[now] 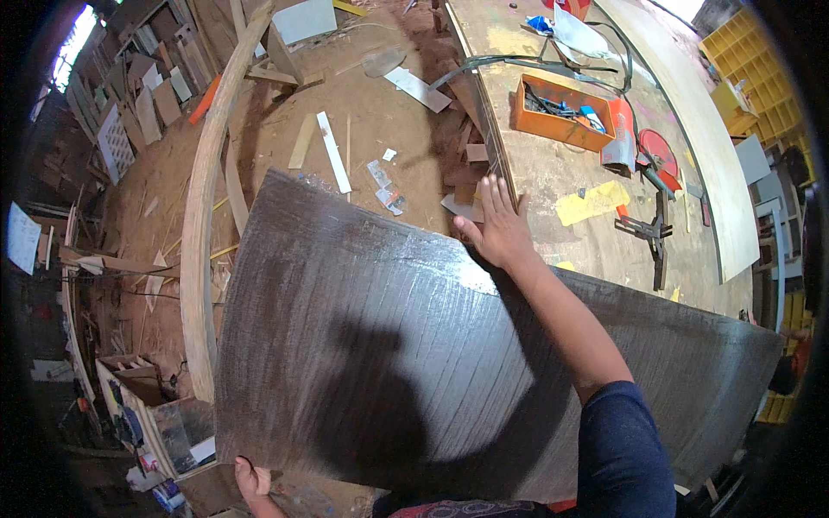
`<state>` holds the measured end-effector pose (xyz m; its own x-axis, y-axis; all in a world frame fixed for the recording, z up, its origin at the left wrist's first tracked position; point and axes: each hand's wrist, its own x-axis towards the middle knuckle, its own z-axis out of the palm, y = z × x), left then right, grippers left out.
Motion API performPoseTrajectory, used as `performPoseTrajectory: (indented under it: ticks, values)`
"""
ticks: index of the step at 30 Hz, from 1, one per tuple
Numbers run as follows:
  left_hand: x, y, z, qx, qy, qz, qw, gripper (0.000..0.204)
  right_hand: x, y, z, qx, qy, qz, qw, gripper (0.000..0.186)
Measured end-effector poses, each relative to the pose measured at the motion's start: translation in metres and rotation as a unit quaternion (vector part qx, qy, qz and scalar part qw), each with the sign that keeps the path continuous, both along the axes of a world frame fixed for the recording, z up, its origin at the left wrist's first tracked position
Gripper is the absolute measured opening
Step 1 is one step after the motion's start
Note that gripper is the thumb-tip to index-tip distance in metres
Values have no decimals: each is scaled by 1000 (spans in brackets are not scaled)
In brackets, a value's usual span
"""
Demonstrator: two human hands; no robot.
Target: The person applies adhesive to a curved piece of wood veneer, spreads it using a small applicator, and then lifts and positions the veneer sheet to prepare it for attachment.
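Note:
A large dark brown wood-grain panel (432, 345) spreads across the view in front of me, its right part over the workbench (553, 233). My left hand (251, 477) is at the panel's near left corner, closed on its edge, with part of the fingers hidden. My right hand (499, 226) reaches over the panel to its far edge. Its fingers are stretched out beside the bench's left edge, thumb apart, and nothing is in it. Shadows of my head and arm fall on the panel's glossy surface.
On the bench are an orange bin (561, 119) of small tools, a black clamp (652, 229), a red disc (658, 154) and a long pale board (691, 129). A curved wooden beam (207, 190) rises at the left. Offcuts, including a white strip (333, 153), litter the floor.

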<state>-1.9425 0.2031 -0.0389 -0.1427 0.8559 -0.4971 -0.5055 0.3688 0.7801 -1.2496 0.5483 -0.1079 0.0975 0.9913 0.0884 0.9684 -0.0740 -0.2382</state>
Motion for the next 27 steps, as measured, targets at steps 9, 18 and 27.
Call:
performPoseTrajectory:
  ticks: [9, 18, 27]
  values:
    - [-37, -26, -23, -24, 27, 30, 999, 63, -50, 9, 46, -120, 85, -25, 989, 94]
    - [-43, -15, -6, -15, -99, -67, 993, 53, -49, -14, 1, 30, 75, -106, 991, 104]
    - [-51, -25, -16, -64, -19, 35, 997, 56, -63, -42, 13, 48, 71, -85, 993, 108]
